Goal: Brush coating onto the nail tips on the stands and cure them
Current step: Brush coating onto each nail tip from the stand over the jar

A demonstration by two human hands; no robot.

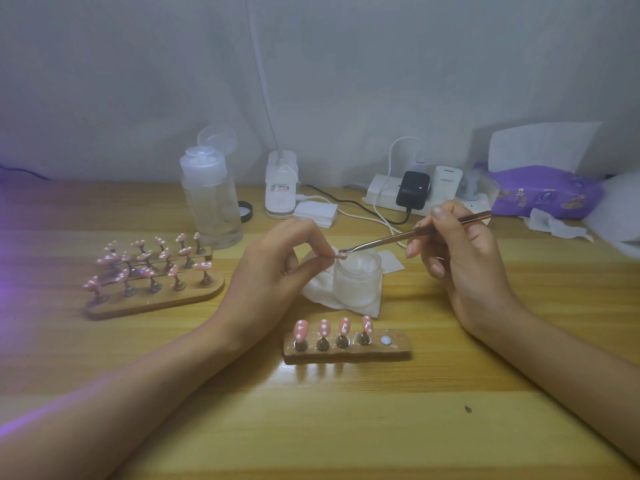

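Note:
My left hand [277,268] pinches a small stand with a pink nail tip [340,257] just over an open glass jar [358,275] of clear coating. My right hand [457,251] holds a thin rose-gold brush [398,237], whose bristles touch that tip. In front of me lies a short wooden stand strip [398,348] carrying several pink dotted nail tips [332,330]; its rightmost spot is bare. At the left, a larger wooden board [194,299] bears several rows of pink tips [145,268].
A clear liquid bottle [211,202] with a flipped lid stands behind the board. A white lamp base [281,185], cotton pads [316,213], a power strip [381,192] with chargers and cables, and a purple tissue pack [543,192] line the back of the wooden table [346,427].

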